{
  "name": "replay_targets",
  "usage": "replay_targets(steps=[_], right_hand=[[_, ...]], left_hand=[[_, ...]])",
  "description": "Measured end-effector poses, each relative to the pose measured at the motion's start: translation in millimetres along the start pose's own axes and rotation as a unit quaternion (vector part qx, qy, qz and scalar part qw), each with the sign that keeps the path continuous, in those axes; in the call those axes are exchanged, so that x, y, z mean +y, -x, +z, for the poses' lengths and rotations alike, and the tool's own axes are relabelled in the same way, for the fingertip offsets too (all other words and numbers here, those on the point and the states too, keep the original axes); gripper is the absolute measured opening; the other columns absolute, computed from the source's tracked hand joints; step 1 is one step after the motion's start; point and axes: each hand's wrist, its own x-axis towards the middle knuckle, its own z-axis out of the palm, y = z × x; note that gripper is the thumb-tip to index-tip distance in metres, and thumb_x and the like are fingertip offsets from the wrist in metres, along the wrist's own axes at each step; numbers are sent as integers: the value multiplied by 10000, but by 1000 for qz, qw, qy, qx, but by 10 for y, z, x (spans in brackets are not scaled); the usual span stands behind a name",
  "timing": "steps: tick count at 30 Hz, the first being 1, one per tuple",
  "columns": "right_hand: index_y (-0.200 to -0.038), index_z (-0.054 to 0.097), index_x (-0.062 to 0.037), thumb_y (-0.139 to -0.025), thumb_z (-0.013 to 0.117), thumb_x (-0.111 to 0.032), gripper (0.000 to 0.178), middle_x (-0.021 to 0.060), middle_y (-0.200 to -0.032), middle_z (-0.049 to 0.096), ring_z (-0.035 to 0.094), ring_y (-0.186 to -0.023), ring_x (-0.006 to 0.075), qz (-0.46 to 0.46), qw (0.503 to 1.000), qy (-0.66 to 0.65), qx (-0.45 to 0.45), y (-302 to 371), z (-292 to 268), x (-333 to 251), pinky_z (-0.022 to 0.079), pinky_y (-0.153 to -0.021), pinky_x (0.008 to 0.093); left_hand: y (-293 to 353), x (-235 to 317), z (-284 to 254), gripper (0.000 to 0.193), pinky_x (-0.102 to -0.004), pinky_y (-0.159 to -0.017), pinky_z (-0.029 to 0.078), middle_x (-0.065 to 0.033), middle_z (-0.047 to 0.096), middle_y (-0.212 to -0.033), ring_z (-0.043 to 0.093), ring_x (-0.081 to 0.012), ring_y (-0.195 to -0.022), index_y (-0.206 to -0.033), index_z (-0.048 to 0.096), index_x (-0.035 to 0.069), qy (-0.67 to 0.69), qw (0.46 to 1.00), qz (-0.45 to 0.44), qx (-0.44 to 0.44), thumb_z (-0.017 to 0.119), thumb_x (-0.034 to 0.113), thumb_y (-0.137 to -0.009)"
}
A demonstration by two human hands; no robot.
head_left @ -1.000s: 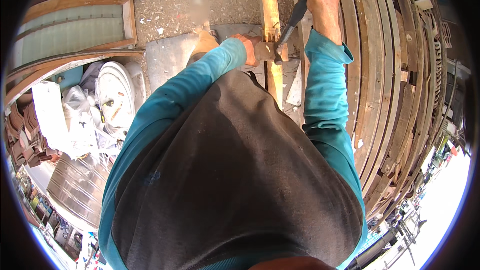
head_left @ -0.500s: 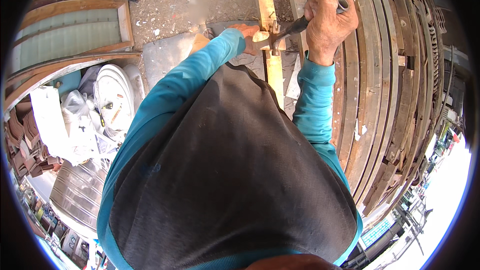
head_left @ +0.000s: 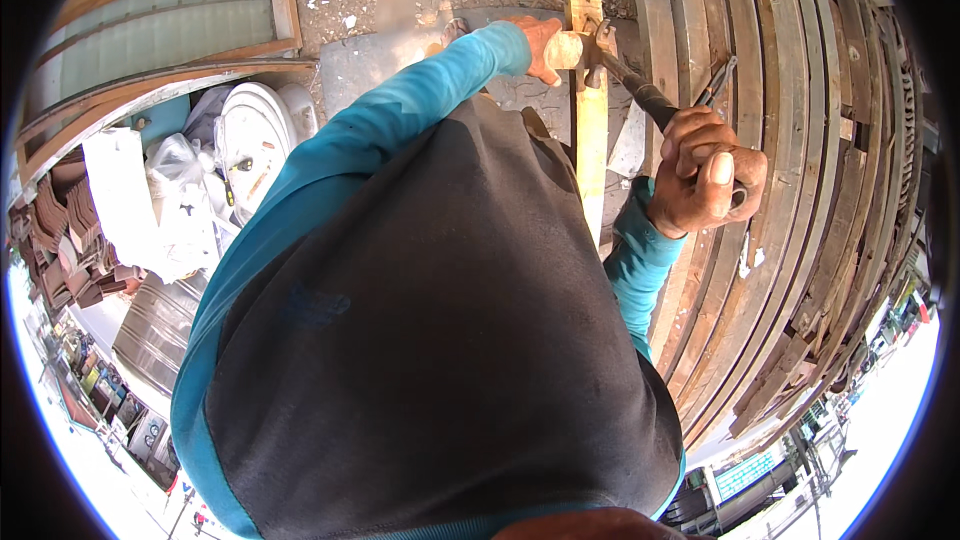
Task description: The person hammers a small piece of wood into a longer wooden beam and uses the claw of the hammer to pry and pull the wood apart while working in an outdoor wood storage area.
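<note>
I have two grips in this work, and each one has its own object. My right grip (head_left: 712,172) is clenched around the dark handle of one hammer (head_left: 640,90), with the thumb lying over the fingers and the handle's end showing beside them. My left grip (head_left: 540,48) is closed on one short wooden block (head_left: 565,51), and this block is at the left edge of one long pale beam (head_left: 592,130). The hammer's head, which has one claw, is over the beam just beside the block; whether it touches the wood I cannot tell. To my right there are many long planks (head_left: 795,120), too much overlapped for a sure count, and on them is one pincer-like tool (head_left: 716,82) with two dark arms. To my left I count one glazed panel (head_left: 165,20) in a wooden frame, one round white lid (head_left: 255,120), one clear plastic bag (head_left: 178,155) and one pile of reddish-brown tiles (head_left: 75,220), their number unclear. My dark shirt (head_left: 450,270) has one faint blue mark (head_left: 320,306), too blurred for reading.
</note>
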Motion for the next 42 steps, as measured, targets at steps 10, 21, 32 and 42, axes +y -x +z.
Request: replay_targets(steps=[10, 21, 32, 42], right_hand=[[-757, 504, -32, -910, 651, -184, 261, 51, -525, 493, 485, -431, 161, 94, 990, -90, -54, 229, 25, -421, 411, -426, 312], [-698, 531, -40, -901, 654, -111, 247, 1, -566, 499, 433, -526, 66, 354, 917, 67, -174, 235, 8, -261, 336, -494, 268], [-798, 517, 2, -911, 610, -211, 259, 65, -631, 521, 449, -520, 116, 203, 978, 41, 21, -332, -45, -291, 353, -482, 286], [-724, 508, -53, -960, 621, -242, 323, 19, -602, 482, 429, -479, 112, 182, 979, 73, 49, -1481, 270, 569, 350, -444, 277]], left_hand=[[100, -208, 623, 940, -394, -900, 469, -128, 673, -1070, 602, -218, -1003, -1276, 628, 44, 446, 895, 28, -4, 536, 846, -795], [774, 91, -23, 864, -469, -934, 490, -220, 597, -1186, 588, -394, -1140, -1230, 493, 51, -65, 990, -48, 118, 877, 546, -635], [500, -217, -30, 701, -474, -909, 496, -225, 619, -1142, 597, -417, -1109, -1276, 451, 51, 48, 986, 42, 153, 805, 341, -744], [-284, -335, -197, 827, -509, -987, 482, -195, 580, -1275, 565, -408, -1199, -1420, 407, 137, -34, 997, 37, 61, 781, 467, -761]])
